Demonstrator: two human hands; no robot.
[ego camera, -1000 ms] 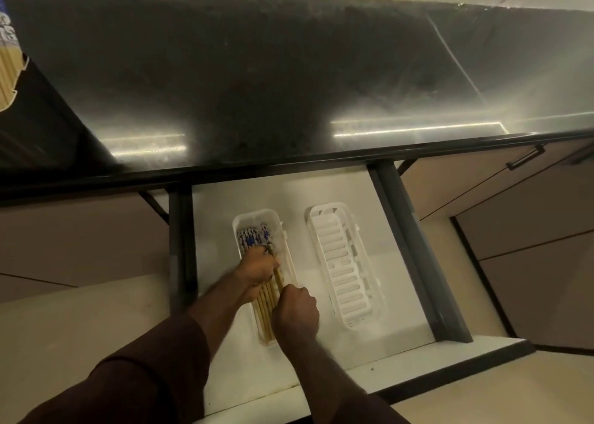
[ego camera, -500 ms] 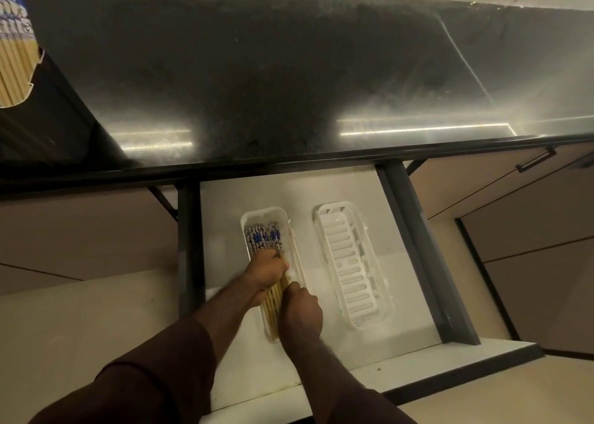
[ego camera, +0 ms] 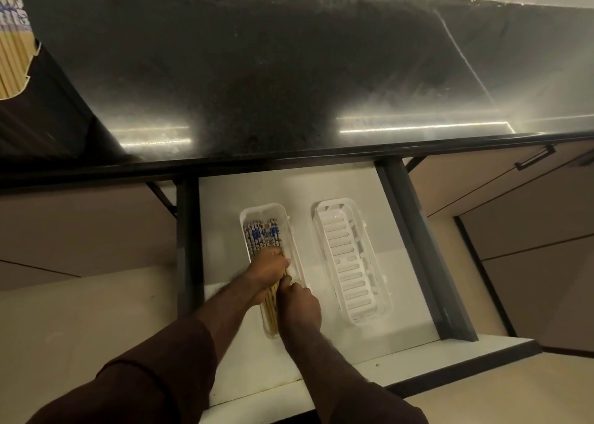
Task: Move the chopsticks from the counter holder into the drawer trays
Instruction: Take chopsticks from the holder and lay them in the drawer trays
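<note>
An open white drawer (ego camera: pixel 225 198) below the black counter holds two white slotted trays. The left tray (ego camera: pixel 262 209) contains a bundle of bamboo chopsticks (ego camera: pixel 262 235) with blue-and-white patterned tops. My left hand (ego camera: pixel 266 267) lies over the middle of that bundle, fingers curled on the sticks. My right hand (ego camera: pixel 299 304) rests beside it at the tray's near right side, its fingers touching the sticks. The right tray (ego camera: pixel 350 259) holds nothing. More chopsticks (ego camera: pixel 11 53) stand in the dark counter holder (ego camera: pixel 48 108) at the far left edge.
The black stone counter (ego camera: pixel 289 70) spans the top, its front edge overhanging the drawer. Dark grey drawer rails (ego camera: pixel 418 246) run along both sides. Beige cabinet fronts with a dark handle (ego camera: pixel 535 156) lie to the right.
Both hands stay on the chopsticks in the left tray; my right hand has closed in against my left. The view has drifted slightly, showing more of the counter holder.
</note>
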